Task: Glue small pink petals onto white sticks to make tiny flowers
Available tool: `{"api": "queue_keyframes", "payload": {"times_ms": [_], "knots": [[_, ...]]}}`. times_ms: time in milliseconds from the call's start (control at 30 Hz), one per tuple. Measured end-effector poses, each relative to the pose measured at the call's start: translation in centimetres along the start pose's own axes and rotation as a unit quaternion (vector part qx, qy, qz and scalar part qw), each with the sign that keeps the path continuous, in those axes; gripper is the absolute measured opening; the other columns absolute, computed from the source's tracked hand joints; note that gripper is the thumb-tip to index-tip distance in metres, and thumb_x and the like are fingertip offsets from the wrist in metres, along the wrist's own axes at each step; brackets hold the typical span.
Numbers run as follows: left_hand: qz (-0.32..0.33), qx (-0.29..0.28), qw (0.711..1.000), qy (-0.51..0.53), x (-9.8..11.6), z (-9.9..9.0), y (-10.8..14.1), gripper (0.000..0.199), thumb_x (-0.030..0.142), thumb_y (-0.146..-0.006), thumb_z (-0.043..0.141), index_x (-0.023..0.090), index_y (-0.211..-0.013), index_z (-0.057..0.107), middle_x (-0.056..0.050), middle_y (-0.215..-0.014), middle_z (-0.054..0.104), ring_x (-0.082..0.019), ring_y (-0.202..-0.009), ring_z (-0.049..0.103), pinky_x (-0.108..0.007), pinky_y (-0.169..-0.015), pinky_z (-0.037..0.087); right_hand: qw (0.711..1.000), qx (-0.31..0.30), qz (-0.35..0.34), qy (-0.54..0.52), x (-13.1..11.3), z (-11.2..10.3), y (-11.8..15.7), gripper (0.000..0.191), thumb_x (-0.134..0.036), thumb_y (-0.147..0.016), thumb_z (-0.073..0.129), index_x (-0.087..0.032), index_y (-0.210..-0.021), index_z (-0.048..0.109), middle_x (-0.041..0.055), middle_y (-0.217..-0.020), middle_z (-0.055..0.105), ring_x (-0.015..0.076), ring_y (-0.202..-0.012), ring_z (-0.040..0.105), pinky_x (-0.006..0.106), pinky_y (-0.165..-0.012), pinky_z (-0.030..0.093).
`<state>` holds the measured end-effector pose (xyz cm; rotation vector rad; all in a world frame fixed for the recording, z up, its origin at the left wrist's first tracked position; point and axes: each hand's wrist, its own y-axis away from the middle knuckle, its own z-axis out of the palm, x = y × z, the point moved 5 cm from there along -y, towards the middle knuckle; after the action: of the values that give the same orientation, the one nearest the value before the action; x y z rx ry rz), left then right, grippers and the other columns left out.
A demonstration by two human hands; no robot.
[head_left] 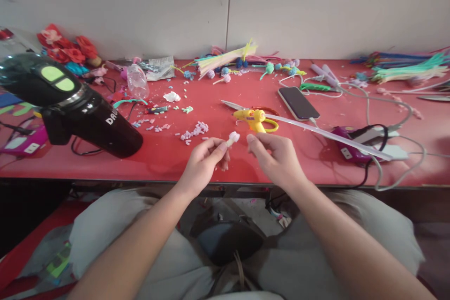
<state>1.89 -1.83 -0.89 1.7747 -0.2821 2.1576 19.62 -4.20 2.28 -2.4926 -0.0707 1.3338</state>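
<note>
Between the thumb and fingers of my left hand is a small pale pink and cream fuzzy flower piece, held upright over the table's front part. My right hand is just right of it, thumb and forefinger pinched together; whatever they hold, if anything, is too small to make out. Just beyond my hands lies a yellow glue gun with a long clear glue stick sticking out to the right. Scissors lie partly hidden behind it. Short pink fuzzy pieces are scattered beyond my left hand.
A large black tumbler looms at the left. A phone lies back right, near a purple power strip with tangled cables. Bundles of pipe cleaners and a clear plastic bottle line the back of the red table.
</note>
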Motion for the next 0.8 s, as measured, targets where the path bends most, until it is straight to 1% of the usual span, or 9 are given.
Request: {"api": "queue_keyframes", "payload": {"times_ms": [67, 133, 200, 300, 367, 500, 600, 700, 800], "knots": [[0.005, 0.019, 1.000, -0.005, 0.2, -0.5, -0.2, 0.031, 0.047, -0.091, 0.072, 0.017, -0.084, 0.065, 0.001, -0.072, 0.060, -0.010, -0.058, 0.056, -0.025, -0.058, 0.046, 0.995, -0.011, 0.034, 0.093, 1.5, -1.0, -0.8, 0.049, -0.046, -0.094, 0.055, -0.023, -0.053, 0.043, -0.0041, -0.046, 0.035, 0.0113, -0.045, 0.033, 0.031, -0.048, 0.024], [0.022, 0.036, 0.998, -0.040, 0.5, -1.1, -0.5, 0.033, 0.049, -0.093, 0.070, 0.018, -0.083, 0.064, 0.001, -0.071, 0.058, -0.010, -0.056, 0.055, -0.025, -0.055, 0.045, 0.983, 0.004, 0.061, 0.172, 3.3, -2.1, -1.7, 0.047, -0.055, -0.088, 0.063, -0.023, -0.057, 0.049, -0.0008, -0.053, 0.049, 0.0139, -0.049, 0.042, 0.031, -0.051, 0.028], [0.046, 0.052, 0.991, -0.111, 1.0, -1.8, -0.7, 0.034, 0.050, -0.095, 0.066, 0.018, -0.085, 0.063, 0.001, -0.071, 0.057, -0.011, -0.056, 0.055, -0.026, -0.055, 0.045, 0.975, 0.031, 0.078, 0.205, 4.8, -2.7, -2.5, 0.048, -0.068, -0.079, 0.070, -0.022, -0.070, 0.058, 0.0042, -0.070, 0.063, 0.0182, -0.060, 0.053, 0.032, -0.056, 0.033], [0.106, 0.072, 0.957, -0.260, 2.1, -2.8, -0.7, 0.031, 0.045, -0.100, 0.059, 0.020, -0.082, 0.060, 0.001, -0.068, 0.058, -0.013, -0.058, 0.056, -0.027, -0.059, 0.043, 0.974, 0.009, 0.065, 0.216, 6.3, -1.4, -3.7, 0.053, -0.071, -0.073, 0.074, -0.021, -0.086, 0.064, 0.0085, -0.087, 0.069, 0.0228, -0.074, 0.059, 0.032, -0.061, 0.036], [0.145, 0.077, 0.922, -0.351, 2.8, -3.2, -0.7, 0.028, 0.039, -0.102, 0.055, 0.020, -0.081, 0.059, 0.001, -0.066, 0.058, -0.014, -0.059, 0.056, -0.027, -0.061, 0.042, 0.974, -0.006, 0.064, 0.217, 6.8, -0.1, -4.5, 0.047, -0.067, -0.076, 0.073, -0.022, -0.078, 0.060, 0.0070, -0.082, 0.066, 0.0218, -0.072, 0.056, 0.032, -0.061, 0.035], [0.196, 0.088, 0.865, -0.453, 3.6, -3.9, -0.6, 0.024, 0.030, -0.103, 0.053, 0.021, -0.082, 0.060, -0.001, -0.065, 0.061, -0.016, -0.060, 0.057, -0.027, -0.064, 0.040, 0.989, 0.018, 0.082, 0.125, 6.7, 1.5, -5.4, 0.035, -0.048, -0.078, 0.070, -0.023, -0.066, 0.050, 0.0002, -0.066, 0.055, 0.0158, -0.060, 0.047, 0.031, -0.059, 0.033], [0.204, 0.101, 0.841, -0.491, 3.8, -4.8, -0.9, 0.021, 0.028, -0.103, 0.053, 0.022, -0.084, 0.062, -0.002, -0.068, 0.064, -0.018, -0.063, 0.058, -0.028, -0.067, 0.041, 0.997, -0.009, 0.070, -0.023, 6.0, 2.3, -5.0, 0.023, -0.040, -0.075, 0.070, -0.020, -0.073, 0.061, 0.0004, -0.068, 0.061, 0.0155, -0.060, 0.053, 0.031, -0.058, 0.040], [0.192, 0.123, 0.824, -0.519, 3.7, -5.8, -1.3, 0.019, 0.027, -0.101, 0.056, 0.021, -0.087, 0.066, -0.004, -0.070, 0.067, -0.020, -0.066, 0.061, -0.029, -0.069, 0.042, 0.982, -0.060, 0.089, -0.158, 5.4, 3.0, -3.8, 0.026, -0.042, -0.075, 0.072, -0.017, -0.083, 0.066, 0.0013, -0.068, 0.066, 0.0152, -0.058, 0.058, 0.030, -0.056, 0.045], [0.176, 0.128, 0.812, -0.541, 3.5, -6.4, -1.6, 0.017, 0.026, -0.100, 0.058, 0.020, -0.088, 0.068, -0.007, -0.077, 0.071, -0.022, -0.070, 0.064, -0.030, -0.068, 0.041, 0.969, -0.082, 0.103, -0.210, 4.9, 3.4, -2.7, 0.027, -0.044, -0.076, 0.074, -0.019, -0.075, 0.064, 0.0004, -0.064, 0.066, 0.0129, -0.053, 0.055, 0.029, -0.055, 0.047]]}}
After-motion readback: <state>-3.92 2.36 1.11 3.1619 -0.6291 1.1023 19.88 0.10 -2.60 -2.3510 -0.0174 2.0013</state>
